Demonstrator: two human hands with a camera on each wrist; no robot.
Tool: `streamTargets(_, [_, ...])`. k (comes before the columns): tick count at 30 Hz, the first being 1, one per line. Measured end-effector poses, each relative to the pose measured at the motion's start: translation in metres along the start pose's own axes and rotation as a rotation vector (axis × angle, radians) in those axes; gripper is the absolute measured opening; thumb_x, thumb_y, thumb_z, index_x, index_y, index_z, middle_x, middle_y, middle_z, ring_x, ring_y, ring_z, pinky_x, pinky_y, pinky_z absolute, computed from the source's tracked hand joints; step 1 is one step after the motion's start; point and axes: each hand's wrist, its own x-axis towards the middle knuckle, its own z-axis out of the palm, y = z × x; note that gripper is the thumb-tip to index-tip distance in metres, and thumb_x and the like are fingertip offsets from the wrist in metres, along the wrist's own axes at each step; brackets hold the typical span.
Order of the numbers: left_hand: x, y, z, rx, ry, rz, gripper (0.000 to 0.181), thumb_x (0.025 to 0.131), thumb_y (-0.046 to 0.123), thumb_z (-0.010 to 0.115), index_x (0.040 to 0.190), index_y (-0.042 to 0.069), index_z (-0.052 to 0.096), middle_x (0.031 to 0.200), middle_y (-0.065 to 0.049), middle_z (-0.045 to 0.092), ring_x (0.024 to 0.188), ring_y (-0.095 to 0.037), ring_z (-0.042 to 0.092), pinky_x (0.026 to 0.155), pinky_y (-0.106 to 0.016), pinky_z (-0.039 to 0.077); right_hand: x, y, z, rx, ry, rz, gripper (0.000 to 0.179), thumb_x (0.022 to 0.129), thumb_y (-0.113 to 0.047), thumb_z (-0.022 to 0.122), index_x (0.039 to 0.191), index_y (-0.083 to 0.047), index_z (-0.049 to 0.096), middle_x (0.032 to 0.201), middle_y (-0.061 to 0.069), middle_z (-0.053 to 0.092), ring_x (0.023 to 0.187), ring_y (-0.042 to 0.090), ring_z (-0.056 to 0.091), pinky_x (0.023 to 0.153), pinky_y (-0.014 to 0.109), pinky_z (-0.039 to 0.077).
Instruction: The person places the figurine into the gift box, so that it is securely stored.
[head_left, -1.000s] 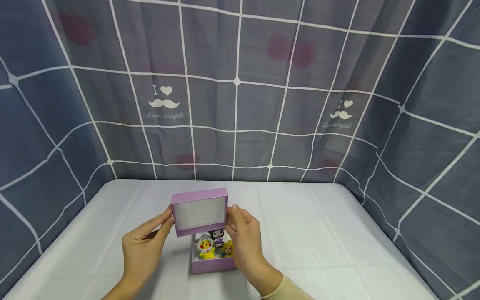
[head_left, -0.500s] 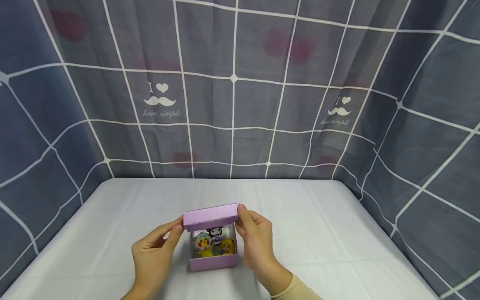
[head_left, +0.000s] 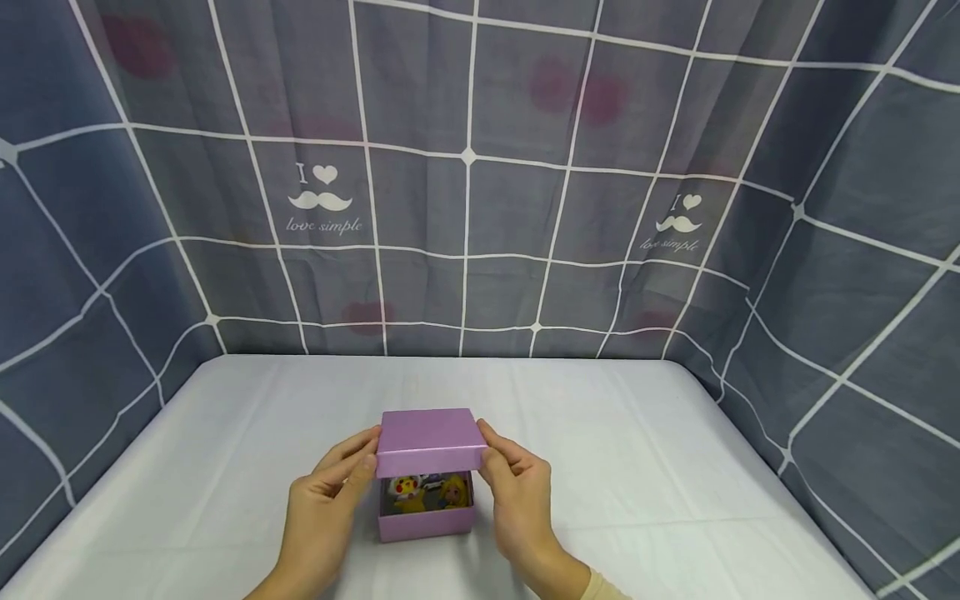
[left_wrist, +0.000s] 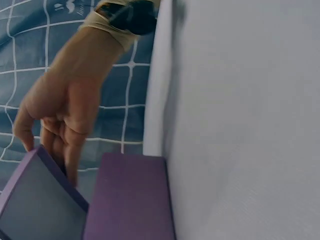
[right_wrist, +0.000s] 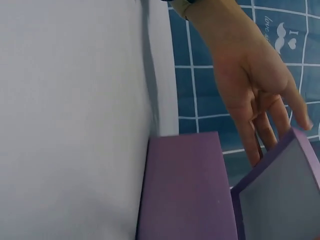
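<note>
A purple box lid (head_left: 431, 442) is held between both hands, tilted over the back of a matching box base (head_left: 426, 524). My left hand (head_left: 326, 508) pinches its left end between thumb and fingers; my right hand (head_left: 521, 500) pinches the right end. Inside the base, a yellow figurine (head_left: 407, 492) and a yellow-haired figurine (head_left: 454, 492) show below the lid's front edge; what lies behind them is mostly hidden. Both wrist views show the lid (left_wrist: 42, 205) slanting up from the base (right_wrist: 185, 185), its pale inside visible.
The base stands on a white cloth-covered table (head_left: 637, 483). Dark grey-blue curtain (head_left: 420, 208) with white grid lines surrounds the table at the back and both sides.
The lid has come down over the box and turned from showing its pale inside to showing its purple top. Both hands moved with it, to the right and slightly lower. The base has hardly moved.
</note>
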Motion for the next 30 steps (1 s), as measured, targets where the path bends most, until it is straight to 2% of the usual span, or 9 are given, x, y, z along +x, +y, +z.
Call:
streamTargets(3, [0.000,-0.005,0.000,-0.024,-0.018,0.031,0.032,0.088,0.008,0.072,0.119,0.001,0.068,0.131,-0.006,0.060,0.121,-0.015,0.056,0.097,-0.021,0.048,-0.001,0.000,-0.004,-0.034,-0.013,-0.007,0.035,0.092,0.007,0.050,0.125,0.017,0.054,0.136,0.024,0.052,0.129,0.031,0.048,0.100,0.033,0.046])
streamTargets(6, [0.001,-0.010,-0.003,-0.067,-0.047,0.028,0.039,0.079,0.001,0.079,0.117,-0.004,0.068,0.130,-0.012,0.060,0.119,-0.019,0.058,0.096,-0.025,0.048,-0.003,0.003,-0.008,-0.066,-0.031,0.024,0.037,0.088,0.011,0.051,0.125,0.017,0.054,0.136,0.022,0.052,0.130,0.029,0.047,0.101,0.030,0.045])
streamTargets(13, [0.005,-0.018,-0.009,-0.074,-0.121,-0.068,0.045,0.069,-0.002,0.085,0.110,-0.009,0.069,0.126,-0.016,0.059,0.117,-0.022,0.059,0.095,-0.026,0.049,-0.004,0.011,-0.016,-0.105,-0.072,0.042,0.044,0.079,0.018,0.050,0.123,0.020,0.051,0.134,0.026,0.052,0.129,0.032,0.046,0.101,0.029,0.043])
streamTargets(18, [0.004,-0.018,-0.014,-0.025,-0.110,-0.124,0.045,0.064,-0.005,0.087,0.106,-0.009,0.070,0.125,-0.015,0.059,0.114,-0.017,0.060,0.094,-0.023,0.049,-0.006,0.019,-0.018,-0.139,-0.123,0.057,0.046,0.077,0.019,0.051,0.123,0.021,0.050,0.134,0.028,0.050,0.130,0.034,0.045,0.103,0.030,0.040])
streamTargets(22, [0.001,-0.018,-0.015,0.012,-0.109,-0.228,0.041,0.061,-0.004,0.088,0.100,-0.004,0.074,0.123,-0.010,0.060,0.113,-0.015,0.060,0.092,-0.022,0.051,-0.009,0.022,-0.020,-0.155,-0.135,0.070,0.048,0.075,0.019,0.049,0.123,0.020,0.051,0.135,0.028,0.050,0.130,0.033,0.044,0.103,0.030,0.040])
streamTargets(25, [0.000,-0.019,-0.014,0.029,-0.109,-0.297,0.038,0.060,-0.005,0.089,0.095,-0.003,0.075,0.123,-0.009,0.060,0.114,-0.020,0.060,0.091,-0.025,0.052,-0.012,0.023,-0.021,-0.165,-0.132,0.090,0.048,0.075,0.019,0.048,0.123,0.019,0.052,0.136,0.027,0.049,0.131,0.033,0.043,0.102,0.029,0.040])
streamTargets(27, [-0.002,-0.021,-0.013,0.038,-0.105,-0.312,0.037,0.060,-0.006,0.088,0.094,-0.005,0.074,0.124,-0.010,0.060,0.114,-0.023,0.060,0.090,-0.026,0.053,-0.015,0.025,-0.021,-0.179,-0.132,0.107,0.049,0.074,0.019,0.047,0.123,0.018,0.052,0.136,0.027,0.049,0.131,0.033,0.043,0.102,0.028,0.040])
streamTargets(30, [-0.002,-0.026,-0.012,0.063,-0.107,-0.294,0.035,0.060,-0.007,0.088,0.093,-0.005,0.073,0.124,-0.011,0.060,0.115,-0.025,0.060,0.089,-0.027,0.053,-0.019,0.027,-0.022,-0.183,-0.118,0.139,0.050,0.072,0.018,0.048,0.123,0.018,0.052,0.136,0.028,0.048,0.131,0.034,0.041,0.103,0.028,0.039])
